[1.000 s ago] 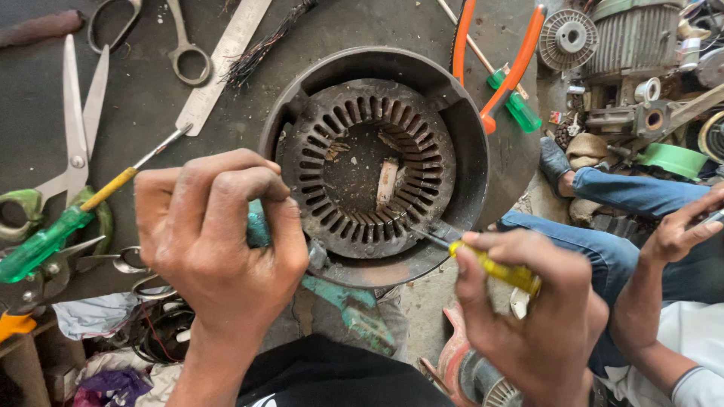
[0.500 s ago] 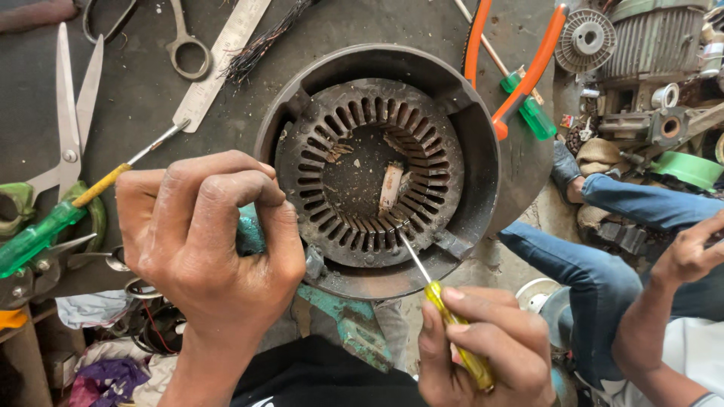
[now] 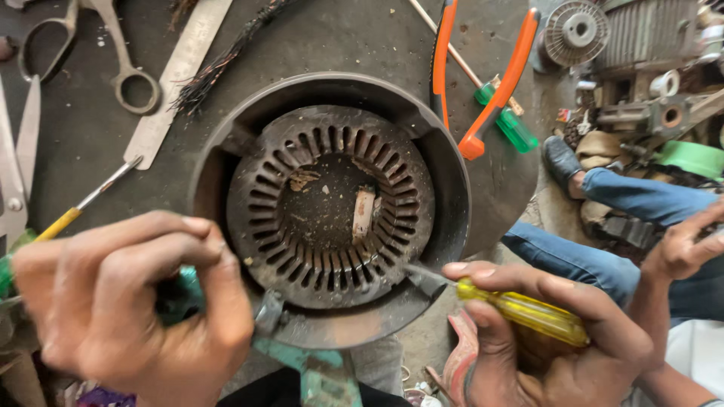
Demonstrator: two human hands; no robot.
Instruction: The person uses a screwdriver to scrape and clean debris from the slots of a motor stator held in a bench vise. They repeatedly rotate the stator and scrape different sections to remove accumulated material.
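Note:
A round dark motor stator (image 3: 332, 207) with slotted iron core lies open side up on the bench; a small pale strip of paper (image 3: 363, 213) lies inside it. My right hand (image 3: 543, 339) grips a yellow-handled screwdriver (image 3: 528, 310), its thin shaft reaching into the slots at the core's lower right rim. My left hand (image 3: 128, 301) is closed around a teal-green handle (image 3: 181, 295) at the stator's lower left edge; what the handle belongs to is hidden by the fingers.
Orange-handled pliers (image 3: 490, 83) and a green-handled screwdriver (image 3: 505, 120) lie at the upper right. Scissors (image 3: 113, 53), a steel ruler (image 3: 177, 79) and another yellow-green screwdriver (image 3: 68, 218) lie on the left. Another person's jeans-clad leg (image 3: 603, 226) and hand (image 3: 682, 245) are at the right, beside motor parts (image 3: 641, 38).
My right hand has swung the yellow screwdriver to lie nearly flat, its tip now at the core's lower right slots. The view has moved closer over the stator. My left hand keeps its grip.

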